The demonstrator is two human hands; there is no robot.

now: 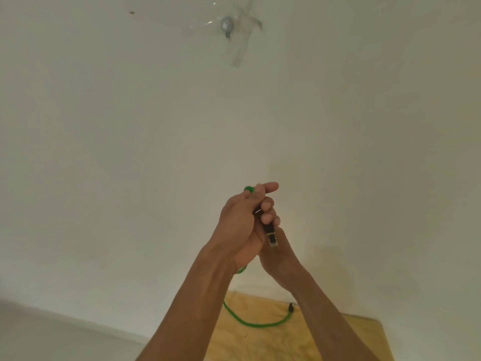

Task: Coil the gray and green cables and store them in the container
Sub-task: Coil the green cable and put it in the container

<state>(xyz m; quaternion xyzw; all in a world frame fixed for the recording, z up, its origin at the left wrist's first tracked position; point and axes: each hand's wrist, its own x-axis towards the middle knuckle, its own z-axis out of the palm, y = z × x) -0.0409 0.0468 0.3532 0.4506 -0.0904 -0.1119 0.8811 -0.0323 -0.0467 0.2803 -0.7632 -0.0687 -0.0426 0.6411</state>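
**Up against the white wall, both hands closed on the green cable**

Across most of the view stretches a plain white wall (130,126), with a small metal fitting (227,25) held under strips of clear tape (240,48) near the far top. At the near bottom right lies a pale wooden surface (346,340), its grain showing.

Both forearms rise from the near edge and meet in the middle. Left hand (238,230) is curled shut, its grip pressed around the green cable (256,324); a bit of green shows above the fist and again below the wrist. Right hand (279,252) sits just behind and touching the left, with its fingers (268,204) folded over the cable's dark plug (270,234), whose clear tip points down and toward the camera.

From the hands the cable hangs down to the surface, curves right in a loose arc, and ends in a second dark plug (290,306) lying on the wood beside the right forearm.

No container, gray cable or readable writing falls within view.
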